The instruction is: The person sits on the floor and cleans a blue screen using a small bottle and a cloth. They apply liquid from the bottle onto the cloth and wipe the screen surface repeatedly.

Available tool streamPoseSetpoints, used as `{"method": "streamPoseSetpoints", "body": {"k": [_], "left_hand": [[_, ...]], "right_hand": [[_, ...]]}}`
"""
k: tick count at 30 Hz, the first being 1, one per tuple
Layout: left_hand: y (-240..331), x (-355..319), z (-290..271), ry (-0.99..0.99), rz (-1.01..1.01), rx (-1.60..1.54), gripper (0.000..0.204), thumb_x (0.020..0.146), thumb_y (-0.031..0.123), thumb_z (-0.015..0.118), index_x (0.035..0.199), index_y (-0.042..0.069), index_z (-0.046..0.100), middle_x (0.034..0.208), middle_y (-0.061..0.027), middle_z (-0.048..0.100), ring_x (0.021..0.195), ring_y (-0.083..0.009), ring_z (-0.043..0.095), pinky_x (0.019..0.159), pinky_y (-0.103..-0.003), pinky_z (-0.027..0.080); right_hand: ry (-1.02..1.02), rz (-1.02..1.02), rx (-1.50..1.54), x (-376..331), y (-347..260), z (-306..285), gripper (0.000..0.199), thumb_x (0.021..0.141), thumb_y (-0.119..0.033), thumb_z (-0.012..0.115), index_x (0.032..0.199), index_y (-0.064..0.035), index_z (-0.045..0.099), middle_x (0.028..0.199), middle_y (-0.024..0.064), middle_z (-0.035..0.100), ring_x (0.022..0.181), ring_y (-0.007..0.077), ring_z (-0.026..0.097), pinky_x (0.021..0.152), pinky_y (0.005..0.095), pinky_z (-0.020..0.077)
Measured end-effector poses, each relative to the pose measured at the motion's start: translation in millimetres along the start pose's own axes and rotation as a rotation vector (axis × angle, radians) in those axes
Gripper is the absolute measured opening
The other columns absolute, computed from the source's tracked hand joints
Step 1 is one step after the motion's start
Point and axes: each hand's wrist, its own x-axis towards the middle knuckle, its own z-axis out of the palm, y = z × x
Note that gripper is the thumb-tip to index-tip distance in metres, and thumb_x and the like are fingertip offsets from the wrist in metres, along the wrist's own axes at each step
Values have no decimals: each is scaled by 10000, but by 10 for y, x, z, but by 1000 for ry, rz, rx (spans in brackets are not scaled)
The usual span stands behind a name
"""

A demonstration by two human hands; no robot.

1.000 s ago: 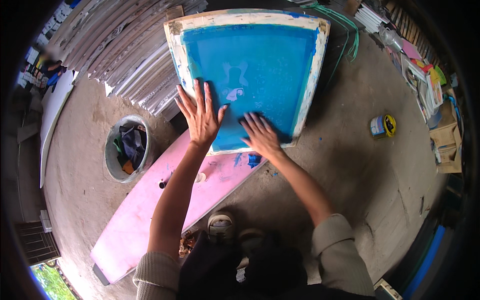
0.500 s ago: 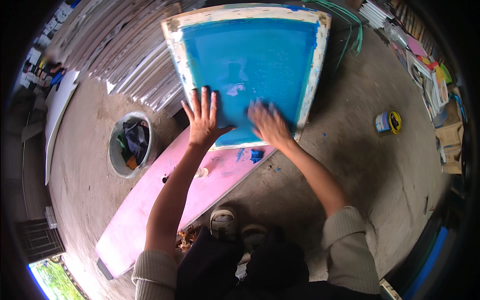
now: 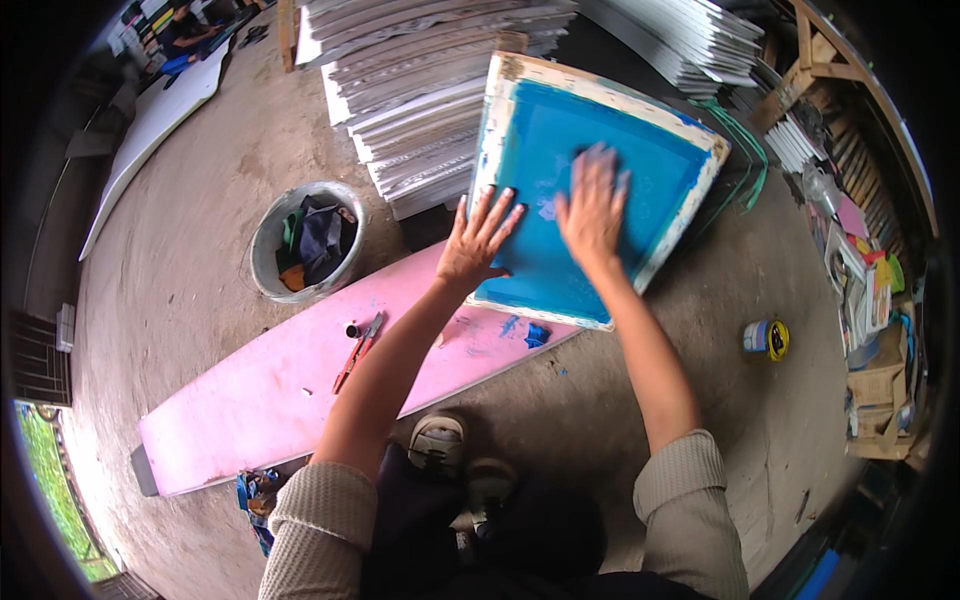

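Observation:
A screen-printing frame (image 3: 655, 160) with blue-teal mesh and a pale, paint-stained border leans in front of me. Its lower edge meets a long pink board (image 3: 240, 400). My left hand (image 3: 478, 242) lies with fingers spread over the frame's left border and the mesh beside it. Flat against the mesh, or just over it, is my right hand (image 3: 596, 205); its fingertips are smeared by motion, and it holds nothing I can see. Red-handled pliers (image 3: 358, 352) and a crumpled blue scrap (image 3: 537, 335) lie on the board.
A grey bucket (image 3: 266, 250) of cloths stands left of the frame. Behind are stacked pale sheets (image 3: 430, 110). On the floor at right is a yellow-rimmed can (image 3: 766, 340); farther right, cardboard boxes (image 3: 878, 400) and clutter. A person (image 3: 188, 35) sits at the far left.
My right hand has slid up the mesh. The view has turned, so the frame appears tilted and farther right. The pliers, hidden before behind my left arm, now show.

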Motion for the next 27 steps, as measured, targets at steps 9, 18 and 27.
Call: {"method": "streamPoseSetpoints", "body": {"k": [9,18,27], "left_hand": [[-116,-103,16,31,4,-38,1305,459,624,766,1473,221,50,1535,-7,64,1408,-241,105,1111,-547,149],[-99,-87,59,65,-5,-52,1329,440,626,770,1468,265,9,1535,32,49,1408,-208,98,1130,-523,142],[-169,-159,35,37,-2,23,1343,442,608,762,1469,231,-17,1536,53,-1,1412,-185,59,1133,-512,141]], "right_hand": [[-147,-487,-8,110,227,-89,605,883,-420,489,1399,-140,342,1479,64,285,1389,239,197,1113,485,143],[-83,-240,-47,-254,-489,71,697,895,-361,466,1403,45,214,1473,259,173,1379,386,155,1107,538,110],[2,-369,-19,202,1,-47,652,907,-425,449,1421,-69,264,1514,134,145,1399,301,131,1116,512,112]]}}
